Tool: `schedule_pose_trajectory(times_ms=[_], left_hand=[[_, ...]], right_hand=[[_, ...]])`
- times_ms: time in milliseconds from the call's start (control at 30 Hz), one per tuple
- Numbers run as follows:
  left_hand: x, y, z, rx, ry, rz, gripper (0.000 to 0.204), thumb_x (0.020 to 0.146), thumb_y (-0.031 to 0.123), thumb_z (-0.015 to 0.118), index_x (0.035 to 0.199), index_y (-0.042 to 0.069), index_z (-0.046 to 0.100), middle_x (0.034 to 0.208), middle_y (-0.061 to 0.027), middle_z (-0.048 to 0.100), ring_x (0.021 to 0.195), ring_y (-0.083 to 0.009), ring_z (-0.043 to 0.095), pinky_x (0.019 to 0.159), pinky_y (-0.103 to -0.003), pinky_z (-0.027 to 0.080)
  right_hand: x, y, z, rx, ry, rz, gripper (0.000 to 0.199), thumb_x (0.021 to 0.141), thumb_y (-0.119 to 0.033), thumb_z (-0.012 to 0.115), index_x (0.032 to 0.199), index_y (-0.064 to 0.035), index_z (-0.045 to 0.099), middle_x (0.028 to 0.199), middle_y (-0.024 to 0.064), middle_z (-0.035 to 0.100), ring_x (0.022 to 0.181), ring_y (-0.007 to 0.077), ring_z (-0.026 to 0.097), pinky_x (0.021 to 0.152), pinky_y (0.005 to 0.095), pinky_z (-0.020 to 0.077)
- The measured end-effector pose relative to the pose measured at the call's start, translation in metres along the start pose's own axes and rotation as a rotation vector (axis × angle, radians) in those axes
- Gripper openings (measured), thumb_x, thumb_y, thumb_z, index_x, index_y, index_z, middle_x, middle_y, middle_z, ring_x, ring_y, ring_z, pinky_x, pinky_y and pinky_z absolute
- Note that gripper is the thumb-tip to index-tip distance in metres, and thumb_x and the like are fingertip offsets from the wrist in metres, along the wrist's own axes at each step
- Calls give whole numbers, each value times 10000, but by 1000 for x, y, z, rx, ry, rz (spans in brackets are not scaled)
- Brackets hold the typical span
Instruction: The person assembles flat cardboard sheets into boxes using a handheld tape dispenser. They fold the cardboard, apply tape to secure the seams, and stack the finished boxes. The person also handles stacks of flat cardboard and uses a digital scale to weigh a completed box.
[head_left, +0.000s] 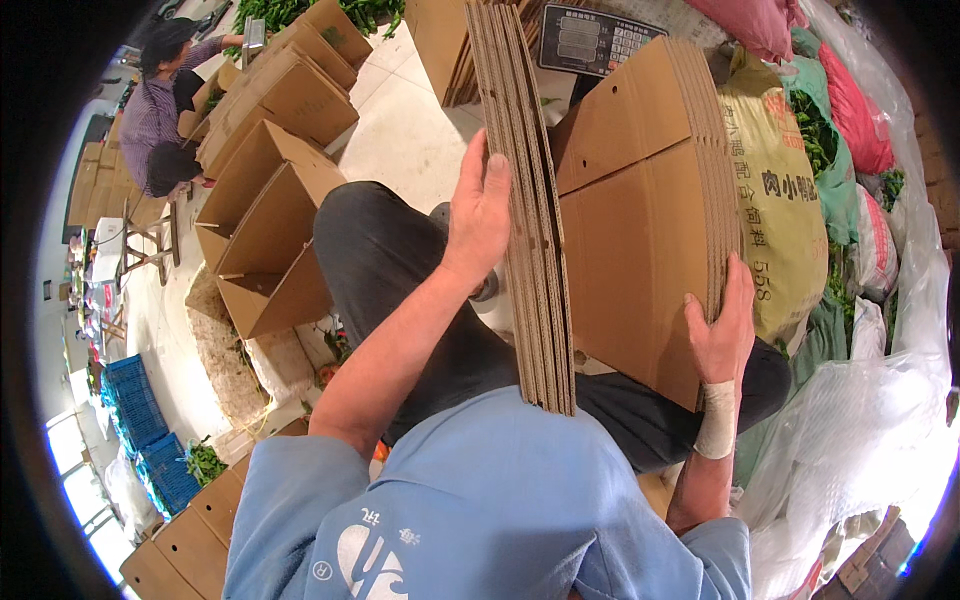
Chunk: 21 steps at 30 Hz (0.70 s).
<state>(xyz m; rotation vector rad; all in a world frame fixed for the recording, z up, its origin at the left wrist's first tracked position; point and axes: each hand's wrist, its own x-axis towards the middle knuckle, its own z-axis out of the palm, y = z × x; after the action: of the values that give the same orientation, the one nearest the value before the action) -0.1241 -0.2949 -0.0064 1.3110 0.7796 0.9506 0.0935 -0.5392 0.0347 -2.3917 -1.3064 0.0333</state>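
My left hand (480, 215) grips the left side of a stack of flattened cardboard boxes (530, 215), which stands upright on its edge against my blue shirt. A second stack of flattened boxes (640, 210) leans to the right, its brown face toward me. Round its right edge my right hand (722, 320) is closed, thumb on the face and fingers on the edges. A beige wrap (716, 420) covers my right wrist. Between the two stacks a narrow gap opens. My dark-trousered legs are spread below them.
Beyond the stacks stands a scale display (600, 40). A yellow printed sack (770, 200) and red sacks (855, 120) line the right side. At left are open cardboard cartons (270, 220), blue crates (135, 400) and a seated person (155, 120). Green peppers lie at the far end.
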Motion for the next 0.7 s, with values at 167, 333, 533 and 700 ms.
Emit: schedule_pose_trajectory(times_ms=[167,333,533,700], left_hand=[[-3,6,2,61,-17,6,742,1082,560,268,1556,-11,263,1516,-152,420,1412,-241,386,1184,-359,270],[-2,-2,-2,-191,-13,-98,735,1078,560,192,1561,11,267,1515,-140,425,1423,-253,376,1199,-367,239],[-1,24,3,77,-113,-87,843,946,263,661,1560,-54,177,1550,-217,347,1442,-290,349,1196,-403,271],[16,35,15,416,-49,-43,1080,810,263,800,1558,-90,105,1562,-289,273,1457,-352,311,1192,-411,284]], right_hand=[[-2,1,1,-22,-7,-17,746,831,-154,713,1485,3,390,1466,263,445,1335,427,466,1084,450,430],[0,-1,1,-25,-11,-32,747,829,-141,709,1485,13,386,1462,269,446,1334,428,466,1083,452,429],[3,-4,-1,7,-20,-16,845,803,-146,726,1520,23,313,1438,286,456,1309,433,481,1065,452,442],[15,-21,-4,11,-50,70,986,790,-208,763,1554,41,191,1279,282,535,1147,438,561,953,468,494]])
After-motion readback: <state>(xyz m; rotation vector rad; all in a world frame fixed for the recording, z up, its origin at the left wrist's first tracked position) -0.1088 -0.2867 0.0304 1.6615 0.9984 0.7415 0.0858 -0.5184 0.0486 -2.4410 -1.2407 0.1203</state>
